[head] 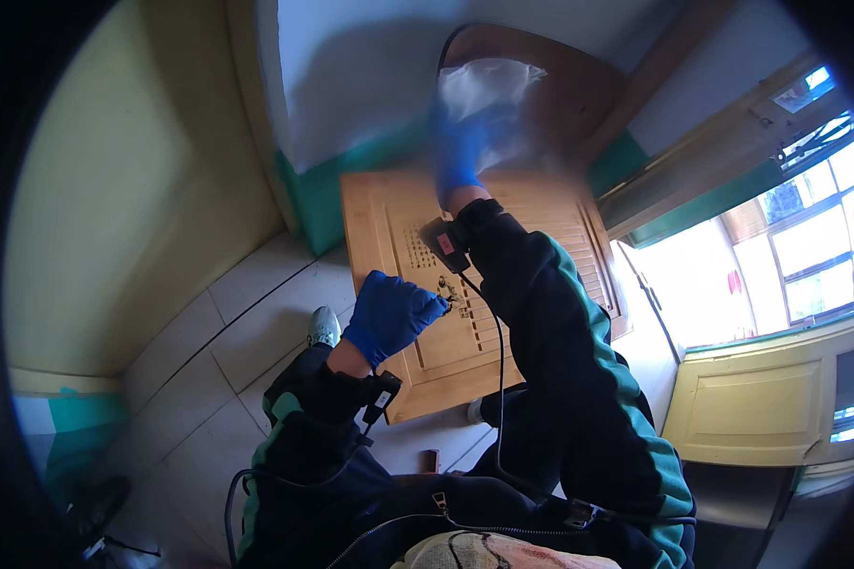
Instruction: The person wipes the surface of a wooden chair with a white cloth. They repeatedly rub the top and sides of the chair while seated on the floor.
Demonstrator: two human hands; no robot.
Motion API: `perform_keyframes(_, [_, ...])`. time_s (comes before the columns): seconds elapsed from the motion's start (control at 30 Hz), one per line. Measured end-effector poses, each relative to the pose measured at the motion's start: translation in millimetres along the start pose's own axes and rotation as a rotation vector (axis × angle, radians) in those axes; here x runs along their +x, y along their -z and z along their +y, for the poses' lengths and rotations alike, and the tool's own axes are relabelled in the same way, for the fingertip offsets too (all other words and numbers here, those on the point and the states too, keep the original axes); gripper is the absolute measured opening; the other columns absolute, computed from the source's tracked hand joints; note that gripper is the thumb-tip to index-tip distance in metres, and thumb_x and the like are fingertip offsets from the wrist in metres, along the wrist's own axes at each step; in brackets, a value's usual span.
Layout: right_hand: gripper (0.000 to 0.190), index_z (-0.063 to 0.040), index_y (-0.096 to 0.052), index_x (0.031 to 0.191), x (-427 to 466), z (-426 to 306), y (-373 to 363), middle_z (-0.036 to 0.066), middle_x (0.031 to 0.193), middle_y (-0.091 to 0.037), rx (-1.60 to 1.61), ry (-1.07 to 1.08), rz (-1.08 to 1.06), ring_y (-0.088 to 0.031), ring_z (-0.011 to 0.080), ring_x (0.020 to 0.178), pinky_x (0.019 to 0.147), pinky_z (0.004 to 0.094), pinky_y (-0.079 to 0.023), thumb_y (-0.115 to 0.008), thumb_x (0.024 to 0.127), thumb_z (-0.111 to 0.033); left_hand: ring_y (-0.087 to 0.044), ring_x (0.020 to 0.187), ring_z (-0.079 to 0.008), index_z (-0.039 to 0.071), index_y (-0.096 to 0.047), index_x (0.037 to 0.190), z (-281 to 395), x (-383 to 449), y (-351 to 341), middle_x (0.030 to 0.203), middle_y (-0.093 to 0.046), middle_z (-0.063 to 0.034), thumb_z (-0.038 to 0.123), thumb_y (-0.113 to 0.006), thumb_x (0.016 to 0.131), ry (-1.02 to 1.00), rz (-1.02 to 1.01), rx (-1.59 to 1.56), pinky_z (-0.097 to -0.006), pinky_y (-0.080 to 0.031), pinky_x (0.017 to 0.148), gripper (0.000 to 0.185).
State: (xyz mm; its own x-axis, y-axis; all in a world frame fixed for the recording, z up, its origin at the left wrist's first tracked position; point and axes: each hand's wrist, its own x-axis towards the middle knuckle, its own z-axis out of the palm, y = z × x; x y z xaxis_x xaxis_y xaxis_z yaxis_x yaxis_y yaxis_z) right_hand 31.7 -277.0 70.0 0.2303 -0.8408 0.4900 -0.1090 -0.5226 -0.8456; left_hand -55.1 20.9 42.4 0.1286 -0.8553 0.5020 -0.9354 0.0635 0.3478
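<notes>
My left hand (396,316), in a blue glove, is curled into a fist over the near left part of a low wooden tea table (416,355). I see nothing in its fingers. A carved drawing (452,295) lies just beside its knuckles. My right hand (462,149), also gloved in blue and blurred, reaches past the table's far edge. It holds a thin, whitish cloth or sheet (491,82) against a brown panel (576,78) with a dark, rounded edge. Its fingers are partly lost in the blur.
Carved characters (420,245) and slats (576,235) mark the tabletop. A white and green wall (363,92) stands behind it. A yellowish surface (128,185) rises at left. A cream cabinet door (754,405) and bright window (804,242) are at right. Cables (499,370) run from my wrist devices.
</notes>
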Motion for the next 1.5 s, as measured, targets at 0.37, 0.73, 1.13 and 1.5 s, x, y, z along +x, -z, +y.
perform_keyframes(0.37, [0.062, -0.006, -0.041, 0.162, -72.7, -47.6, 39.3, 0.016, 0.16, -0.045, 0.439, -0.104, -0.357, -0.044, 0.0323, 0.146, 0.121, 0.0412, -0.035, -0.061, 0.11, -0.032, -0.065, 0.058, -0.0255, 0.022, -0.07, 0.062, -0.4, 1.6, -0.8, 0.061, -0.067, -0.0049, 0.045, -0.069, 0.098, 0.008, -0.022, 0.056, -0.0421, -0.041, 0.066, 0.043])
perform_keyframes(0.73, [0.06, -0.003, -0.047, 0.159, -34.9, -82.5, 244.4, 0.01, 0.145, -0.061, 0.198, -0.239, -0.443, -0.06, 0.0197, 0.125, 0.111, 0.0341, -0.046, -0.058, 0.113, -0.04, -0.066, 0.062, -0.0232, 0.02, -0.081, 0.079, -6.1, -1.2, -9.1, 0.068, -0.073, -0.0014, 0.042, -0.073, 0.097, 0.064, -0.051, -0.05, -0.0396, -0.042, 0.065, 0.029])
perform_keyframes(1.13, [0.066, -0.021, -0.044, 0.163, -121.5, -16.6, 257.4, 0.034, 0.171, -0.025, -0.863, 0.919, -1.025, -0.029, 0.0586, 0.154, 0.121, 0.0619, -0.038, -0.07, 0.103, -0.022, -0.073, 0.077, -0.0306, 0.012, -0.078, 0.088, -7.1, -1.0, 24.1, 0.081, -0.075, -0.0106, 0.029, -0.078, 0.094, 0.063, 0.267, -0.068, -0.0439, -0.056, 0.066, 0.018])
perform_keyframes(1.5, [0.082, -0.021, -0.025, 0.172, -89.6, 113.5, 252.3, 0.03, 0.176, -0.013, -1.3, 0.469, -0.774, -0.013, 0.0547, 0.161, 0.125, 0.0715, -0.02, -0.051, 0.105, -0.061, -0.074, 0.099, -0.0429, -0.001, -0.043, 0.151, -36.4, -11.3, 24.7, 0.122, -0.072, -0.0286, 0.049, -0.076, 0.096, 0.666, 0.031, -0.065, -0.0499, -0.062, 0.082, 0.082])
